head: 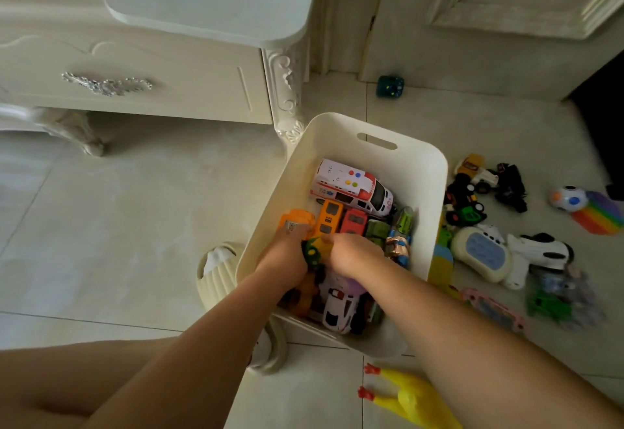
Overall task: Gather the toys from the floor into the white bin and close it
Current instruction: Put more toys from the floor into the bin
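Observation:
The white bin (418,172) stands open on the tiled floor, holding a white ambulance (351,187), an orange bus (329,217), a red bus (353,221) and a white car (337,309). Both my hands are inside it. My left hand (287,256) and my right hand (351,253) meet on a green and yellow toy vehicle (314,253), fingers curled around it. Right of the bin lie several toys on the floor: small trucks (472,189), a pale game console (479,253), a white plane (537,251), a green toy (548,307). No lid is visible.
A yellow rubber chicken (412,395) lies near my right forearm. A rainbow pop mat (599,214) and a ball toy (567,197) lie far right, a dark cube (390,86) by the door. A cream cabinet (135,84) stands left, a ribbed cream pot (216,280) beside the bin.

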The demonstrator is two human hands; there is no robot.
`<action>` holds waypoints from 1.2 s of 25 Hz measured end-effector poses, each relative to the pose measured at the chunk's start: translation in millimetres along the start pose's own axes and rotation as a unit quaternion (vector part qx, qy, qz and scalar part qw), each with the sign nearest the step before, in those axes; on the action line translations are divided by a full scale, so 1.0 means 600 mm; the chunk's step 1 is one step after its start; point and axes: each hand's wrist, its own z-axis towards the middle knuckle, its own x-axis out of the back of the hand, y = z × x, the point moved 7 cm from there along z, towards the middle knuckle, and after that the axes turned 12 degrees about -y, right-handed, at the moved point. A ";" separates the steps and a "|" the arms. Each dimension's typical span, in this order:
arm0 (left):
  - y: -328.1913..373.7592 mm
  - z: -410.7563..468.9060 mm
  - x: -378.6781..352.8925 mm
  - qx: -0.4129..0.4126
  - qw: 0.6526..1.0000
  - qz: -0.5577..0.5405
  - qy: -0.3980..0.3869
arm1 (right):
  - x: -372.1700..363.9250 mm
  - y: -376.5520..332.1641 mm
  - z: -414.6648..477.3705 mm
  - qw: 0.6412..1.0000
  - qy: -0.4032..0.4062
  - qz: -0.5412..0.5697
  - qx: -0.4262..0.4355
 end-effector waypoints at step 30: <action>0.160 -0.013 0.048 -0.096 0.988 -0.083 0.093 | 0.159 0.061 -0.114 0.869 0.278 0.359 0.197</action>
